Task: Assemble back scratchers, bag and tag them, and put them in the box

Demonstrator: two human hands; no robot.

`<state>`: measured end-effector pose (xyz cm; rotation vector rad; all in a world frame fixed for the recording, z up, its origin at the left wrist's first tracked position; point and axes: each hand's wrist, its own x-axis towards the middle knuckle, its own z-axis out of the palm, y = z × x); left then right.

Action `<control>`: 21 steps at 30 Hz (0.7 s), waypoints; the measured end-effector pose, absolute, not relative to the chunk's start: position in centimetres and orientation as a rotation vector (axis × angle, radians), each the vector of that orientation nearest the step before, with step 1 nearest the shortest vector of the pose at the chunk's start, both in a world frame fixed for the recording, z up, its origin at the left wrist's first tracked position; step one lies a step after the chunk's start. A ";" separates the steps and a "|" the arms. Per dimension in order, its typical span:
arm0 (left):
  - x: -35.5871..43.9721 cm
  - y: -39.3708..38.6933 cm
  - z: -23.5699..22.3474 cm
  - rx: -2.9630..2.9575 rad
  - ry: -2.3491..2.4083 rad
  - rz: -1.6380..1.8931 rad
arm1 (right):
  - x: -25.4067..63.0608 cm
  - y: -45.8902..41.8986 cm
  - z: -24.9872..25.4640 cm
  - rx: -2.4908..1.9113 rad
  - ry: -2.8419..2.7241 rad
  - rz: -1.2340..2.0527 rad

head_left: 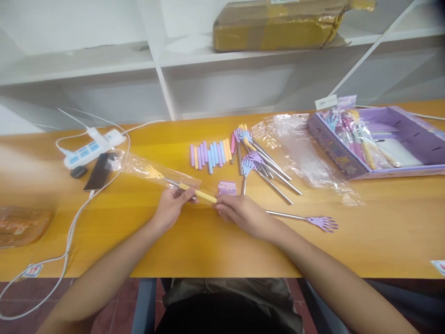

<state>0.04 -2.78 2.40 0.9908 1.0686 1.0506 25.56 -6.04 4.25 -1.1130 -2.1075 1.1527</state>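
Note:
A yellow back scratcher [203,195] lies slantwise between my hands, its claw end and metal rod inside a clear plastic sleeve [135,166]. My left hand [168,208] is closed around the sleeve and scratcher near the top of the yellow grip. At the lower end of that grip, my right hand [243,211] has its fingers closed on the handle. Just beyond the right hand is a small purple card [226,187]. A purple-clawed back scratcher [321,224] rests to its right, partly hidden by the hand. Further back are piled back scratchers [266,169] with bare metal rods.
Pastel grip tubes [211,155] stand in a row behind my hands. Clear plastic bags [295,144] lie beside a purple display box [389,171] holding bagged scratchers. Leftward are a power strip [93,149], a phone [99,172] and loose white cables [71,227]. A taped carton [278,28] sits on the shelf.

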 end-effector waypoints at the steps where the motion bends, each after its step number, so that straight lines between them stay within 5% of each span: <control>1: 0.0 -2.7 2.5 0.965 1.070 1.072 | 25.6 -6.0 4.3 -1.091 -2.104 1.152; 21: -0.3 -3.1 1.7 1.040 1.018 0.952 | 25.7 -6.4 4.5 -1.185 -2.141 1.046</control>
